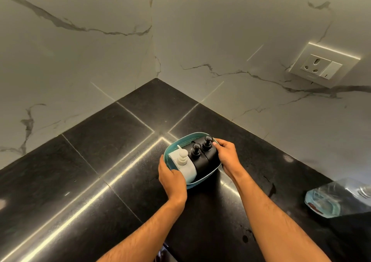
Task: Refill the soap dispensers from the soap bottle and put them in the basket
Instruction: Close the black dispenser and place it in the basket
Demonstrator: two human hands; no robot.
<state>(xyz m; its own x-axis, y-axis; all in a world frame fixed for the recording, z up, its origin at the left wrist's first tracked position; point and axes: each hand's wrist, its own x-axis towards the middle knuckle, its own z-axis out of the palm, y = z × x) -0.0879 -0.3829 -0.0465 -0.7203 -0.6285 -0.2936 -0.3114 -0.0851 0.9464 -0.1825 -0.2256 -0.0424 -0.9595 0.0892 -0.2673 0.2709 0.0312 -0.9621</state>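
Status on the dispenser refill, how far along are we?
Done, by the look of it: the white dispenser and two black dispensers all stand in the teal basket, pumps on. In hand: the left hand and right hand grip the basket's ends on the black counter. Left: likely nothing but letting go. Fill levels can't be seen.

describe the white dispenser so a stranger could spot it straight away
On the black stone counter near the marble wall corner sits a teal plastic basket, held at both ends. Three pump dispensers stand in it in a row. The white square dispenser is at the left end, beside the two black ones.
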